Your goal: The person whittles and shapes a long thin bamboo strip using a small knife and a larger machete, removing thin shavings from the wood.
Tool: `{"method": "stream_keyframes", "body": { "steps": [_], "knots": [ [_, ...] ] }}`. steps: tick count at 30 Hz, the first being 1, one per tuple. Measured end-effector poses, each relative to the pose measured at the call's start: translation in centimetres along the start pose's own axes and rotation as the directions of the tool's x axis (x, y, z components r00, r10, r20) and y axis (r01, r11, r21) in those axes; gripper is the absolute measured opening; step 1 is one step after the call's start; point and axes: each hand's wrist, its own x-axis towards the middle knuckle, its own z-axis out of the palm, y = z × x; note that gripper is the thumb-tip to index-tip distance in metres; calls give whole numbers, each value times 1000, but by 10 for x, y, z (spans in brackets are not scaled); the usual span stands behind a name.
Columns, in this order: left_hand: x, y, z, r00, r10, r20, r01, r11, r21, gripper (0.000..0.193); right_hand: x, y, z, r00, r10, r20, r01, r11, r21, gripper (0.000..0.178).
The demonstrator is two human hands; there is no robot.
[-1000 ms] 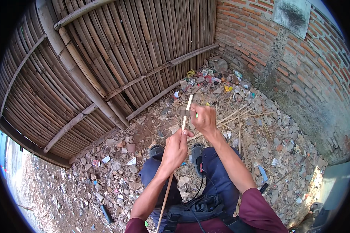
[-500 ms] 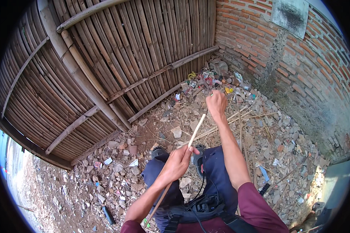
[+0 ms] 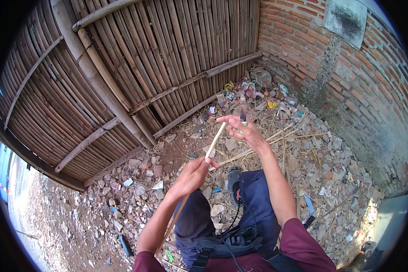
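A thin wooden stick slants up in front of me, pale and bare at its upper end and brown along its lower part. My left hand is closed round its middle, and the lower length runs down along my left forearm. Beside the stick's top, my right hand grips a small knife with a dark and green handle, its blade pointing up and away. The right index finger reaches out to the stick's tip and seems to touch it.
Rubble and dry straw cover the ground. Several long pale sticks lie beyond my knees. A bamboo fence stands on the left, a brick wall on the right, with a litter heap in their corner. A dark-handled object lies lower left.
My right hand has come back toward me and left to the stick's tip, and the knife now shows plainly. My left hand has shifted up and left with the stick.
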Motion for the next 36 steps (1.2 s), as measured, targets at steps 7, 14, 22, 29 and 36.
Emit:
{"method": "stream_keyframes", "body": {
  "steps": [7,14,22,29,36],
  "knots": [
    [17,2,-21,999,-14,36,10,992,122,41,3,9,5,994,-101,-43,96,990,-108,24],
    [28,-2,-19,962,255,-97,-221,936,273,34,-4,3,0,991,-102,-86,98,994,-56,24],
    [27,7,9,845,358,-397,-191,896,400,27,-1,16,5,942,-318,-107,212,811,-545,34],
    [21,20,25,804,407,-434,-200,872,448,18,-4,28,25,824,-558,-99,144,375,-916,16],
    [21,19,37,744,483,-462,-269,849,455,16,-4,32,31,836,-543,-73,76,245,-967,9]
  ]
}}
